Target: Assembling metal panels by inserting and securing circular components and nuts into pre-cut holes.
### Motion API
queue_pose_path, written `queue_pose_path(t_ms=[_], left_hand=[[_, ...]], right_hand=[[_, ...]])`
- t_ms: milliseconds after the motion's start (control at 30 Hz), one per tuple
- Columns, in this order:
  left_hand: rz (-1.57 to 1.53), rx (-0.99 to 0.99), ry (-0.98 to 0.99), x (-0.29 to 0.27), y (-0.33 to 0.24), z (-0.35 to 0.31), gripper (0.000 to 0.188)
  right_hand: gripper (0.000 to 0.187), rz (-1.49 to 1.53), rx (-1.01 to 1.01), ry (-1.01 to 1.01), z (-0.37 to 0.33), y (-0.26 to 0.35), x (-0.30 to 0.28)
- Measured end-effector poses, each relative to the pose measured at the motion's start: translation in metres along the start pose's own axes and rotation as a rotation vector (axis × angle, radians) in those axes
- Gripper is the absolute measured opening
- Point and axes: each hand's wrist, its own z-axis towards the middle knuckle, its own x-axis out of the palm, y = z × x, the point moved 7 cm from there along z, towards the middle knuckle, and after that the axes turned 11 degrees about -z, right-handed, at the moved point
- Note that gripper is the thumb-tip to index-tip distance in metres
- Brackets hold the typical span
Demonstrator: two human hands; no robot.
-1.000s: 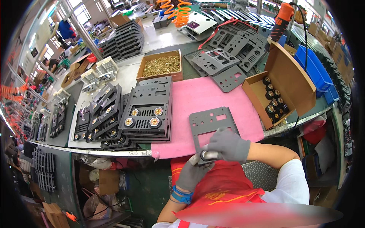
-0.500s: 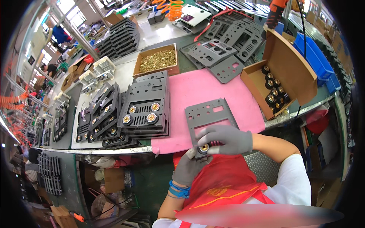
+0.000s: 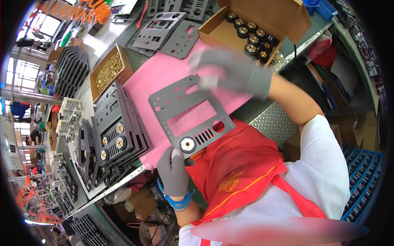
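A dark grey metal panel with slots, round holes and a large rectangular cutout lies at an angle over the pink mat's near edge. At its near corner sits one round black fitting with a hex top and brass centre. My left hand, in a grey glove, is closed on that corner, thumb on top beside the fitting. Above the panel's far right edge is my right hand, also gloved and blurred by motion; its fingers are too smeared to read. Near it stands an open cardboard box of similar black fittings.
Left of the pink mat rises a stack of grey panels with fittings on the top one. Behind it is a cardboard box of small brass parts. More loose panels lie at the far side. Blue bins stand far right.
My right hand has left the fitting at the panel's near corner and moved up and right toward the box of fittings. My left hand still grips the corner. The whole view has turned.
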Motion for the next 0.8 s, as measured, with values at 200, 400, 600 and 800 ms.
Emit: queue_pose_path(t_ms=[200,400,600,800], left_hand=[[0.865,0.407,-0.265,0.002,-0.007,0.020,0.027],[1.011,0.299,-0.415,-0.004,-0.001,0.002,0.043],[0.952,0.386,-0.464,-0.001,-0.034,-0.032,0.040],[0.453,0.823,-0.288,0.022,-0.063,-0.029,0.009]], right_hand=[[0.031,-0.986,0.926,0.313,-0.024,-0.151,-0.062],[0.034,-1.052,0.672,0.413,-0.024,-0.145,-0.034],[0.038,-0.572,0.856,0.026,-0.033,-0.136,-0.053],[0.045,1.344,0.313,-0.032,-0.018,-0.011,0.007]])
